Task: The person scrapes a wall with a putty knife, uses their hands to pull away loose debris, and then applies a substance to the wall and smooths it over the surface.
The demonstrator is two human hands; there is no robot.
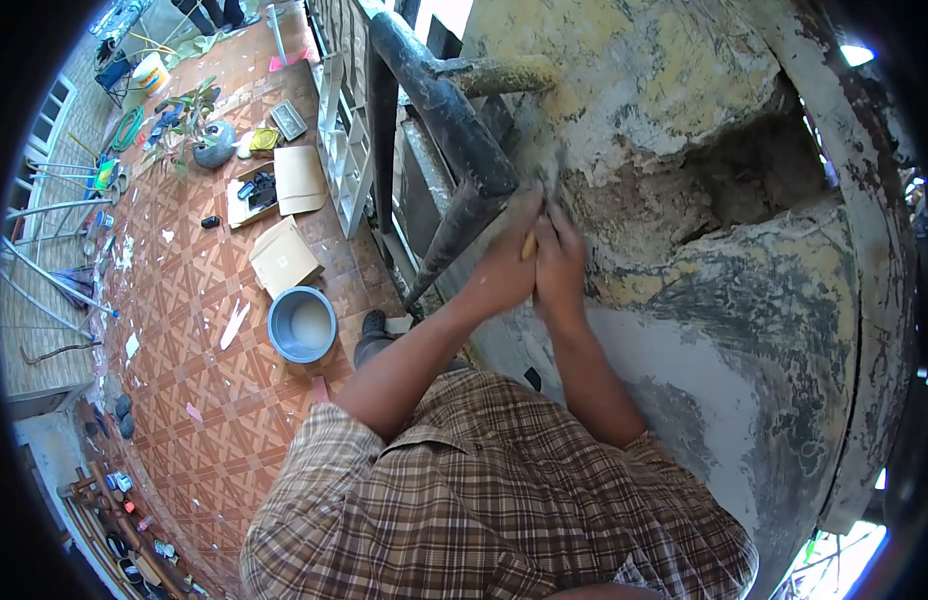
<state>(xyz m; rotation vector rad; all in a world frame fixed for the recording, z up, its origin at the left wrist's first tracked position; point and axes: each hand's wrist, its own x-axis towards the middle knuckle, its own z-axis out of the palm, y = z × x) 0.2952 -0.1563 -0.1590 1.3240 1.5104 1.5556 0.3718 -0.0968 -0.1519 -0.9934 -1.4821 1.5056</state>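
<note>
My left hand [506,262] and my right hand [560,262] are together in front of the old wall [674,90], beside a dark metal pipe. Both are closed around a hand tool with a yellowish handle [529,246]; the handle's end shows between them. The working end, a thin greyish blur near the wall, is too smeared to name. Just right of my fingers, the plaster is broken away around a rough hollow [754,175]. Below it lies a smooth grey patch [664,370].
A dark pipe railing [444,100] and a metal ladder [346,150] stand left of the wall. On the tiled floor are a blue bucket [303,325] with whitish liquid, flattened cardboard [286,258], a potted plant [214,145] and scattered scraps. Another person's legs [219,14] show far off.
</note>
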